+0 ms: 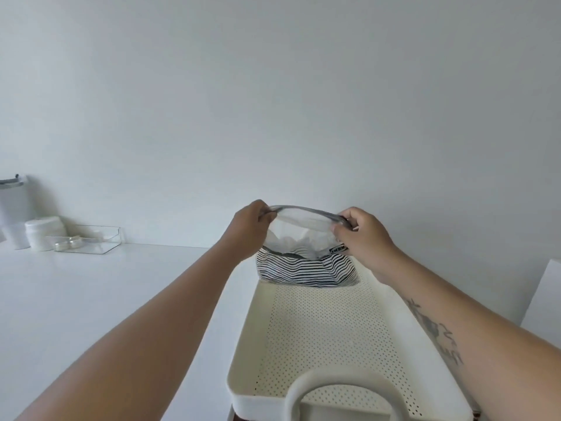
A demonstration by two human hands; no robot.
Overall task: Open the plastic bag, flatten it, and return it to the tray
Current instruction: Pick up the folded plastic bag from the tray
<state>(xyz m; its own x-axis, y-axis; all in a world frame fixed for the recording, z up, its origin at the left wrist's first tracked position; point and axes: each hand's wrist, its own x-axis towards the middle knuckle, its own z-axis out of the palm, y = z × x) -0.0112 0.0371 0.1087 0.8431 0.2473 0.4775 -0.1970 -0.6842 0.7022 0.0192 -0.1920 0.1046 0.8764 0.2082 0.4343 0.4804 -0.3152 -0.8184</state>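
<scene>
together, left hand (249,227) and right hand (362,237) pinch the plastic bag (303,270) rim wide at tray (243,338) far edge.

The wall (273,117) stands close behind the bag (306,270) at the tray's (242,335) far end, a handle (343,376) bars its near end, a board (543,299) crowds the right, and I have room over the tray floor between them and across the table (91,284) on the left, short of the far-left jars (45,233).

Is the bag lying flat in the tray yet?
No, the left hand and right hand hold the bag upright, mouth pulled open, at the far end of the tray.
</scene>
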